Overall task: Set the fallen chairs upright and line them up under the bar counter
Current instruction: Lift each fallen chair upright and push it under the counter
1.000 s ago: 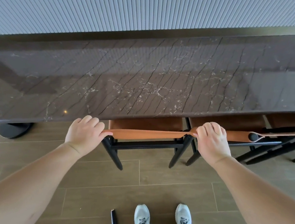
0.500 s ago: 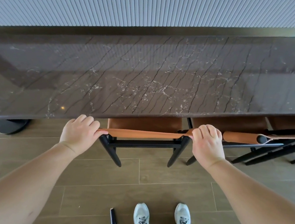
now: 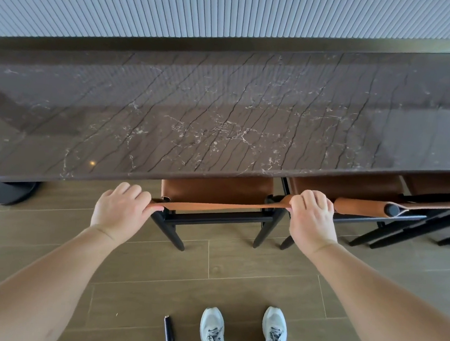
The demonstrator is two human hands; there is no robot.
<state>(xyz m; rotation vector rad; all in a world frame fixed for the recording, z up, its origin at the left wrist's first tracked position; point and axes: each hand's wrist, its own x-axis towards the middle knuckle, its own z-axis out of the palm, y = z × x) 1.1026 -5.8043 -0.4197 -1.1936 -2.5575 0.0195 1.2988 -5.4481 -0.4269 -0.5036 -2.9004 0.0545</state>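
A chair (image 3: 216, 194) with a tan leather seat and black legs stands upright, its seat tucked partly under the dark marble bar counter (image 3: 222, 116). My left hand (image 3: 119, 210) grips the left end of its leather backrest strap, and my right hand (image 3: 313, 217) grips the right end. To the right a second chair (image 3: 351, 188) of the same kind stands under the counter, with a third chair (image 3: 438, 184) beyond it at the frame's edge.
A round black counter base (image 3: 9, 192) rests on the floor at left. A black chair leg (image 3: 169, 335) pokes in from the bottom edge beside my shoes (image 3: 243, 333). Wood-look floor tiles (image 3: 237, 279) lie between me and the counter. A ribbed wall (image 3: 231, 9) rises behind.
The chair has slid a little farther under the counter, with both hands still on its backrest strap. The view has shifted slightly.
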